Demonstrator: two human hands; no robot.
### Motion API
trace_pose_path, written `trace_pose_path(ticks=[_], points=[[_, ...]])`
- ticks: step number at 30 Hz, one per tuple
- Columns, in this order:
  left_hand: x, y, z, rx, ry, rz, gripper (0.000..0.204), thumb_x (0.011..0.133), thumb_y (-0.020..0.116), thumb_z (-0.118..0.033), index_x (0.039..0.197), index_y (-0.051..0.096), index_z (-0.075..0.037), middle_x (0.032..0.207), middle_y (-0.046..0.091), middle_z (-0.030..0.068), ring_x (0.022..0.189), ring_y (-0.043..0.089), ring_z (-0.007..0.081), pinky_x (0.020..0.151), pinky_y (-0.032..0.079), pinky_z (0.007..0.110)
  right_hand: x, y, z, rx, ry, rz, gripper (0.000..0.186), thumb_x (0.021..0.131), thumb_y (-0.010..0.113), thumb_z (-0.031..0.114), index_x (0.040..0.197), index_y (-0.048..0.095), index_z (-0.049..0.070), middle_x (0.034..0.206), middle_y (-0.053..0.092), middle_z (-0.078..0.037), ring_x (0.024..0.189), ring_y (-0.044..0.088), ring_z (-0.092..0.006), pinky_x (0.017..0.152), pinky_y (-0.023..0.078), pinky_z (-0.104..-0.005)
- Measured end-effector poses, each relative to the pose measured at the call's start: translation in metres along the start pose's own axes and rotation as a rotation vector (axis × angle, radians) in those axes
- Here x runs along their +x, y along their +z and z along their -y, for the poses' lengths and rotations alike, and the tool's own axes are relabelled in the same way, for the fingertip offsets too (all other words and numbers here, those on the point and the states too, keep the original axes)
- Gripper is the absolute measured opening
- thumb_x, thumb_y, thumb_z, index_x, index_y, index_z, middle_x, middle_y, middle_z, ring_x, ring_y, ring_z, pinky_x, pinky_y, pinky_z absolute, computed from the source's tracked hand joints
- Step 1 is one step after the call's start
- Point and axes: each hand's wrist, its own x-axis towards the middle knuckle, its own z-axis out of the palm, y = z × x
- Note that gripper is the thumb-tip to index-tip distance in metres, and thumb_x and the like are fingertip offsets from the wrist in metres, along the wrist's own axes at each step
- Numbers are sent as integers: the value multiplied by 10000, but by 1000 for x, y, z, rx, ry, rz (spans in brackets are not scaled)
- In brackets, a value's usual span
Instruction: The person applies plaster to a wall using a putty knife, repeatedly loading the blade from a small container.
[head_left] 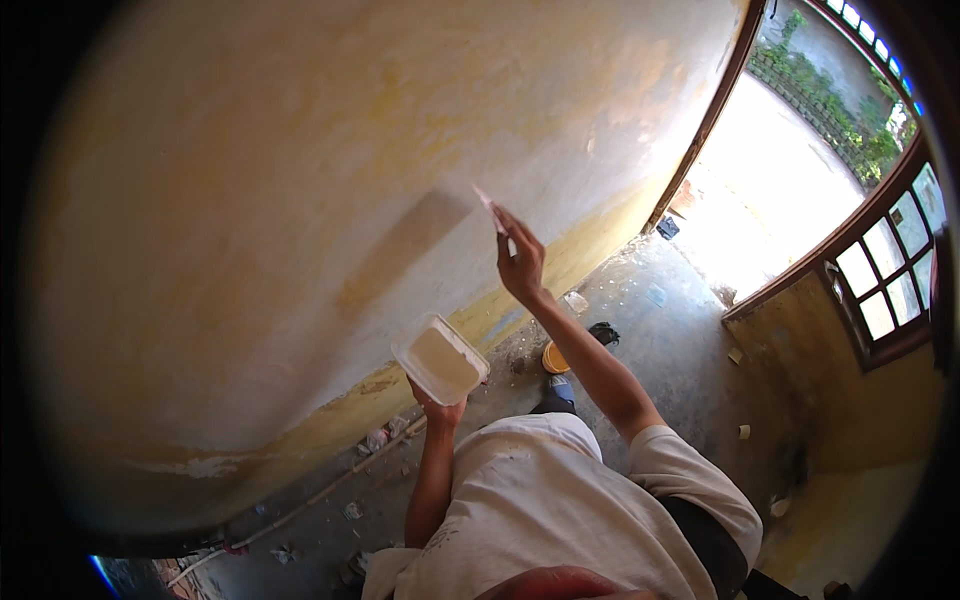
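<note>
My left hand (436, 406) grips a white, rectangular tray-like container (466, 345) from below, close to the foot of the wall. Its open side faces up and shows a smooth off-white paste (445, 366). Raised higher and to the right, my right hand (522, 262) pinches a thin, pale pink flat spreader (484, 202), seen nearly edge-on. The spreader is at or just off the wall (280, 170); I cannot tell whether it touches. Patchy white and yellow covers that wall, and my arm's shadow falls across it.
An orange-yellow tub (555, 357) stands on the grey floor (660, 350) by my foot. A long thin pole (330, 489) lies along the wall base among litter. At the upper right is a bright open doorway (770, 180), beside a brown-framed window (885, 265).
</note>
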Motion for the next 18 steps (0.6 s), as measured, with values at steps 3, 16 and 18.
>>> trace_pose_path(ticks=[3,16,18], points=[[-2,-15,-3,-5,-22,25,621,1020,455,-650,1496,516,-257,1485,565,-36,1399,491,218,1212,318,512,72,-36,-41,-120,107,-209,317,1021,588,86,1321,685,53,1258,713,-187,1127,711,-340,950,557,-402],[-7,-3,-12,-73,-15,-30,564,1038,478,-584,1461,552,-218,1418,617,-23,1324,558,207,1155,405,470,173,-5,4,-210,-19,-378,403,954,652,96,1353,687,142,1245,701,-120,1076,711,-312,901,567,-410],[-5,7,-8,-68,-15,-12,565,1032,483,-594,1459,554,-230,1417,617,-28,1319,560,209,1155,402,474,111,17,20,-178,-113,-267,420,935,674,66,1348,688,141,1275,687,-107,1051,715,-319,849,584,-410]])
